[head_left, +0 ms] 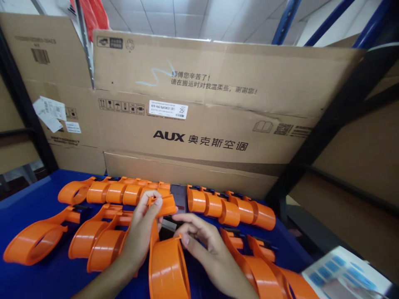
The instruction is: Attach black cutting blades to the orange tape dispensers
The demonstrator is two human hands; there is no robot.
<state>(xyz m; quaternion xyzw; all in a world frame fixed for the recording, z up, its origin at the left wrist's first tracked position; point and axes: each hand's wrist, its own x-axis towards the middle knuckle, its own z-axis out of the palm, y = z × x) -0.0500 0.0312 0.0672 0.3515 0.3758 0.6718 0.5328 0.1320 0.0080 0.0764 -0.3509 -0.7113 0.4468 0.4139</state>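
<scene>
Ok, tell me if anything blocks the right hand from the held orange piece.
Nothing visible does: the right hand is next to, perhaps touching, the orange piece, whose upper end the left hand holds.

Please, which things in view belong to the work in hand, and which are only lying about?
Belonging to the work:
orange looped piece, in the left grip, with the right grip at its loop
similar orange pieces around it, probably

Seemingly just lying about:
white item with blue print, right
red item, upper left
AUX cardboard, standing behind
</scene>
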